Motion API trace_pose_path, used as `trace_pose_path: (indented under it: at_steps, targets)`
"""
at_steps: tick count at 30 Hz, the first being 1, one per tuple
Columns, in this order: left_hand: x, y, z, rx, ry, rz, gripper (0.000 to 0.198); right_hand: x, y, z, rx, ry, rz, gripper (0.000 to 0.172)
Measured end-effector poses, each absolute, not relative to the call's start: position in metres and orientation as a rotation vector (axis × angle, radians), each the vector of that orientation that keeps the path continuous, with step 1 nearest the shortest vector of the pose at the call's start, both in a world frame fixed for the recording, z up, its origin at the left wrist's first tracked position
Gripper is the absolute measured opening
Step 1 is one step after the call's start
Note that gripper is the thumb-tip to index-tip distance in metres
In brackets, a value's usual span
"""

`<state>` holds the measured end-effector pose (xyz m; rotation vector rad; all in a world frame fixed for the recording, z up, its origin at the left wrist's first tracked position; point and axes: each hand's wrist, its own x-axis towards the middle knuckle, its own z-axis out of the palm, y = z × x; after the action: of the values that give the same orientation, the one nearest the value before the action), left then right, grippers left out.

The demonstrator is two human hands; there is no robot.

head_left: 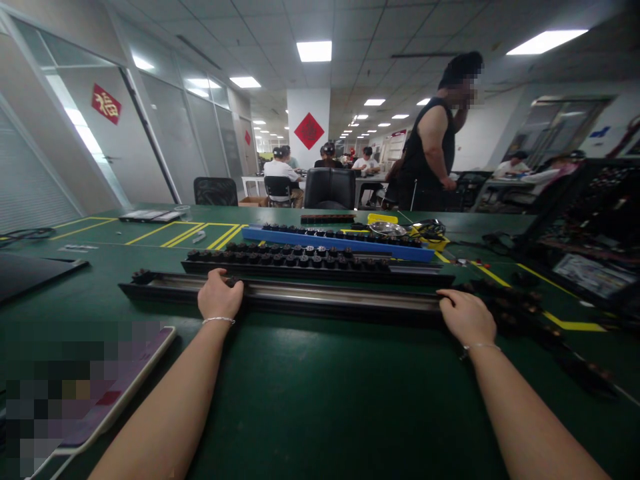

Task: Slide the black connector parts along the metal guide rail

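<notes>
A long black channel rail [325,297] lies across the green table, its groove facing up. My left hand [220,297] is closed at the rail's left part, thumb and fingers around a small dark piece in or on the groove. My right hand [467,317] grips the rail's right end, fingers curled over its edge. A small cluster of black parts sits in the rail's far left end. Just behind stands a black rail filled with round black parts [310,262], and behind that a blue rail [340,245] with more black parts.
A phone [120,400] lies at the near left, a dark flat object [40,273] beyond it. Dark parts [520,307] lie beyond my right hand. A metal bowl [387,229] and yellow tray [383,219] stand at the back. A person [430,147] stands behind the table.
</notes>
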<state>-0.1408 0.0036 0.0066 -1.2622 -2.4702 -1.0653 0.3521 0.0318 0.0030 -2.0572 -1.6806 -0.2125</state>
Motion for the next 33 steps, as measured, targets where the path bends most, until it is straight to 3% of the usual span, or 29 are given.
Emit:
trace_pose_path:
  at_steps: [33]
  targets:
    - [-0.120,0.005,0.004,-1.492,-2.359,-1.057,0.046,0.355,0.034,0.000,-2.012,-1.672,-0.230,0.039]
